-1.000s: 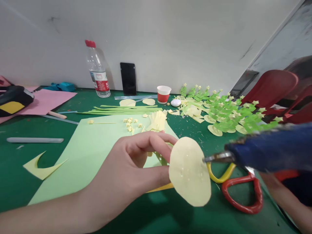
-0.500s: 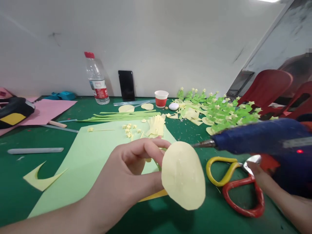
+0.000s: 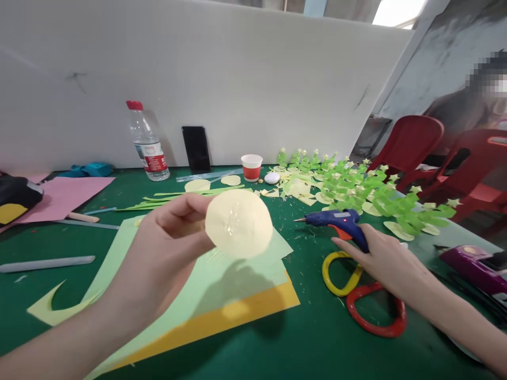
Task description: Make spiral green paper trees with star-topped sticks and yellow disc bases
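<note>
My left hand point(image 3: 168, 245) pinches a pale yellow paper disc point(image 3: 240, 237) by its left edge, above the stacked paper. Clear, shiny glue shows on the face of the disc. Part of my fingers is hidden behind it. Over on the right, my right hand point(image 3: 382, 253) is around the handle of a blue hot glue gun point(image 3: 328, 217) with an orange trigger and a lit red light. Its nozzle points left, low over the table. Scissors point(image 3: 376, 311) with one yellow and one red handle lie just below that hand, partly covered by it.
Light green sheets point(image 3: 222, 285) lie over an orange sheet point(image 3: 253, 311). Behind stand a bottle point(image 3: 148, 142), a phone point(image 3: 196, 149) and a paper cup point(image 3: 251, 168). Green paper plants point(image 3: 356, 182) fill the back right. A purple stapler-like tool point(image 3: 475, 269) lies far right; a person sits beyond.
The glue gun has moved away from the disc, right and down toward the table, with my right hand. My left hand has shifted the disc left and up, and the view has tilted.
</note>
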A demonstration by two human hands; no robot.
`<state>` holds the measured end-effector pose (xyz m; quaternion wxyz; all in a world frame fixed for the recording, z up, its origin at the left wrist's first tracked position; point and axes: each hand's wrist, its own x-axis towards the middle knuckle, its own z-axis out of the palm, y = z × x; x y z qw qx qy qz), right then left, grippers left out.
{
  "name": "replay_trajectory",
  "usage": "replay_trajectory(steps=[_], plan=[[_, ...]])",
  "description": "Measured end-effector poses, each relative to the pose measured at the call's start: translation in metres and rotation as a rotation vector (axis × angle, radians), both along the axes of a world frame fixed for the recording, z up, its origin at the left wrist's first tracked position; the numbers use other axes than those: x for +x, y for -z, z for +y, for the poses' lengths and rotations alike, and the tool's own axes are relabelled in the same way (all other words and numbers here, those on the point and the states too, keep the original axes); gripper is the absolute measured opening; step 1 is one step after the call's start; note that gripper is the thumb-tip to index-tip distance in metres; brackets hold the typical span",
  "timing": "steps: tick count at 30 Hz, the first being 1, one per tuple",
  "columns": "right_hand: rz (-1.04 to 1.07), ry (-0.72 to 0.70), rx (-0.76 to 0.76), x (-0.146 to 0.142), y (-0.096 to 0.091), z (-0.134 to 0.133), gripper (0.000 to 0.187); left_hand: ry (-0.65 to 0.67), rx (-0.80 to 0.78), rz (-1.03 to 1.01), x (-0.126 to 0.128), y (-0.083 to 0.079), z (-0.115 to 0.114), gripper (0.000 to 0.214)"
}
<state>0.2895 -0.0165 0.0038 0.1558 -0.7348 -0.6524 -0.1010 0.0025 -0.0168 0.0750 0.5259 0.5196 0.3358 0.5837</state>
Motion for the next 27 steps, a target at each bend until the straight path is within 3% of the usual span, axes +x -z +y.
replay_trajectory(steps=[5, 10, 13, 20, 27], plan=[[-0.139, -0.256, 0.097, -0.015, -0.003, -0.003, 0.064, 0.02, -0.063, 0.024, -0.001, -0.003, 0.008, 0.007], [-0.12, -0.752, 0.028, -0.059, -0.011, 0.009, 0.03, 0.016, -0.117, 0.042, 0.0, -0.001, 0.012, 0.005], [-0.085, -0.913, -0.02, -0.085, -0.008, 0.026, 0.025, 0.034, -0.141, 0.062, -0.001, 0.002, 0.014, 0.004], [-0.078, -0.996, -0.051, -0.107, 0.004, 0.044, 0.015, 0.035, -0.163, 0.145, -0.004, 0.004, 0.015, 0.01], [-0.113, -0.992, -0.024, -0.106, 0.008, 0.04, 0.023, 0.023, -0.155, 0.429, -0.002, 0.006, 0.01, 0.01]])
